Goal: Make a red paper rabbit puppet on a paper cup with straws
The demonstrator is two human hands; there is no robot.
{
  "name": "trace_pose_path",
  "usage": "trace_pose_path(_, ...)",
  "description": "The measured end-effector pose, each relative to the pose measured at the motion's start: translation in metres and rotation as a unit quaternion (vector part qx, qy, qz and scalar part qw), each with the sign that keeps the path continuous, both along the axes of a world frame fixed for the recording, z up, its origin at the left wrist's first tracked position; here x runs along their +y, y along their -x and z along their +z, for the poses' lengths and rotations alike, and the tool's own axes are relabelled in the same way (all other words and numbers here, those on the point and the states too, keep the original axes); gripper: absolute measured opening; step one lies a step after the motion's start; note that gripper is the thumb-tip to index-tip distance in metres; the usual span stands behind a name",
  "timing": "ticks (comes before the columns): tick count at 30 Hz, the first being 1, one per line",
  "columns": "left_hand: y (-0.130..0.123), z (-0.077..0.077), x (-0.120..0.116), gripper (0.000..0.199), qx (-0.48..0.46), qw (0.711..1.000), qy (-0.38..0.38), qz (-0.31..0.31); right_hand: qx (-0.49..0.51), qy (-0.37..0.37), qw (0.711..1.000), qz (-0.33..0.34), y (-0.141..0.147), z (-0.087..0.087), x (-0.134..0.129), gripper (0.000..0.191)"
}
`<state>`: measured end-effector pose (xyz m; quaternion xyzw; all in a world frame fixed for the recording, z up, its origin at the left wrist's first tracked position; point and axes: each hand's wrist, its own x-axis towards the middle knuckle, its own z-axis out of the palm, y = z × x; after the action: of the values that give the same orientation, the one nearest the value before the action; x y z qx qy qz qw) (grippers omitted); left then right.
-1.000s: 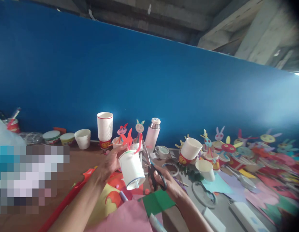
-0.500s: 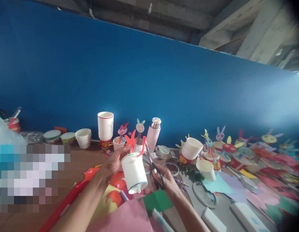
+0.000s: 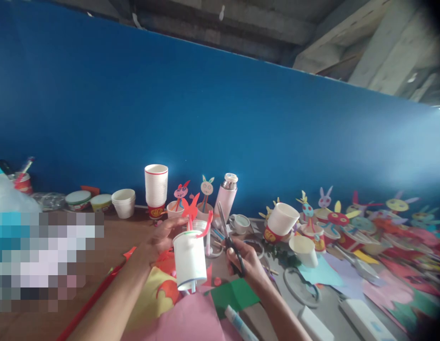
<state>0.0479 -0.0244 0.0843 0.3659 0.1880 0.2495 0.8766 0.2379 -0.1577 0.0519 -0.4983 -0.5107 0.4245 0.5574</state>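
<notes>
My left hand pinches a red rabbit-head paper cutout near its base. Below the cutout hangs a white paper cup, slightly tilted, with a straw poking out of its bottom. A curled red paper strip rises at the cup's right rim. In my right hand are black-handled scissors, blades pointing up, apart from the strip. Behind the cup stand two finished cup puppets, one with a pink head, the other with a pale head.
A stack of paper cups and a pink thermos stand along the blue wall. Coloured paper, including a green sheet, covers the near table. A tape ring and several puppets lie to the right.
The cup and cutout have shifted slightly left and down with my left hand. The scissor blades, formerly beside the red strip, now stand clear to its right.
</notes>
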Motion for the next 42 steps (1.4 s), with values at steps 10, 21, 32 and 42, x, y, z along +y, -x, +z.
trace_pose_path(10, -0.005, -0.021, 0.005, 0.025, 0.115, 0.980, -0.144, -0.078, 0.008, 0.021, 0.999, 0.035, -0.008, -0.009, -0.001, 0.042)
trace_pose_path(21, -0.008, -0.019, 0.006, 0.029, 0.032, 0.991, -0.129, -0.014, 0.052, 0.000, 0.996, 0.078, 0.005, -0.009, -0.003, 0.039)
trace_pose_path(32, -0.007, -0.008, -0.003, 0.025, -0.011, 0.987, -0.158, -0.031, 0.096, -0.031, 0.992, 0.076, 0.017, -0.016, -0.004, 0.041)
trace_pose_path(42, -0.005, -0.010, -0.001, 0.019, 0.003, 0.983, -0.182, -0.016, 0.097, -0.027, 0.991, 0.084, 0.025, -0.008, -0.006, 0.048)
